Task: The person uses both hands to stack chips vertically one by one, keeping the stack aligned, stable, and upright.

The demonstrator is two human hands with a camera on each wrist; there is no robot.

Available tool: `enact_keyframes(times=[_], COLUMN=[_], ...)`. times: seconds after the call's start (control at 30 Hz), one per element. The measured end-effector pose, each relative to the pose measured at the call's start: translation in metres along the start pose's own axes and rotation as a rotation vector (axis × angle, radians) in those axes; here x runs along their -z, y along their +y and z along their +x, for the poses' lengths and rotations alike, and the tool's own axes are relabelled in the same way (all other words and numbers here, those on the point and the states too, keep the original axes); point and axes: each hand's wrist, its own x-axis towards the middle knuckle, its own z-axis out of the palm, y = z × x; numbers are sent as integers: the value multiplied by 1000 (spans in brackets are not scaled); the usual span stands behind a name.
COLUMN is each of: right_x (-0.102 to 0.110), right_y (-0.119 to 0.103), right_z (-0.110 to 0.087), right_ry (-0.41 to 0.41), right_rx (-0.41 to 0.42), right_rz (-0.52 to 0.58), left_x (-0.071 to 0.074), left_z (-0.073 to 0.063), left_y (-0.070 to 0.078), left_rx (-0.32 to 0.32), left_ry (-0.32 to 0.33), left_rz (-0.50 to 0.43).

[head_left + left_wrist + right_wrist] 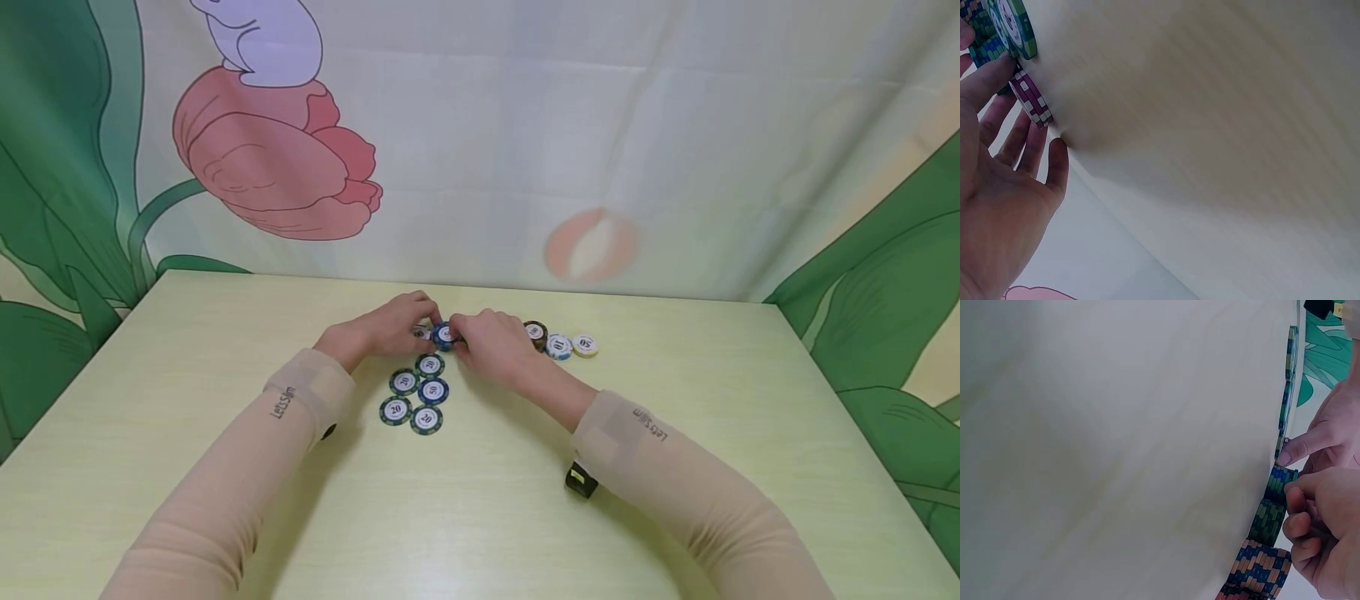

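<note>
A short stack of blue poker chips (pixel 444 333) stands between the hands in the head view. My left hand (pixel 390 327) holds its left side, thumb in front and fingers behind. From the right, my right hand (pixel 495 343) pinches at the stack with curled fingers; a dark edge shows at its fingertips, too small to tell. A purple-and-white chip stack (pixel 1032 97) is beside the left fingers in the left wrist view, near green chips (pixel 1024 28). In the right wrist view, the blue chip stack (pixel 1280 480) touches the right fingertips, beside a green stack (pixel 1267 522).
Several flat chips (pixel 405 382) lie nearer me, marked 20 and 50. To the right stand dark brown chips (pixel 536 333), light-blue chips (pixel 558 347) and yellowish chips (pixel 585 346). A blue-and-orange stack (pixel 1260 569) is in the right wrist view. A printed curtain (pixel 480 167) hangs behind the table.
</note>
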Motion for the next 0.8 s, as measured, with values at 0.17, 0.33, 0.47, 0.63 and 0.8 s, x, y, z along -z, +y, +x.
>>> enact_keyframes(times=[0.17, 0.33, 0.47, 0.63, 0.8], right_x=[0, -1, -2, -2, -1], right_y=[-1, -2, -1, -1, -2], right_z=[0, 2, 3, 4, 4], right_ry=[5, 6, 10, 14, 17], right_rx=[-10, -14, -11, -8, -7], right_rz=[5, 11, 15, 6, 4], left_x=[0, 0, 0, -1, 0], left_z=[0, 0, 0, 0, 0], left_y=[0, 0, 0, 1, 1], left_rx=[-4, 0, 1, 4, 12], left_ry=[2, 2, 1, 0, -2], left_rz=[-1, -1, 1, 9, 11])
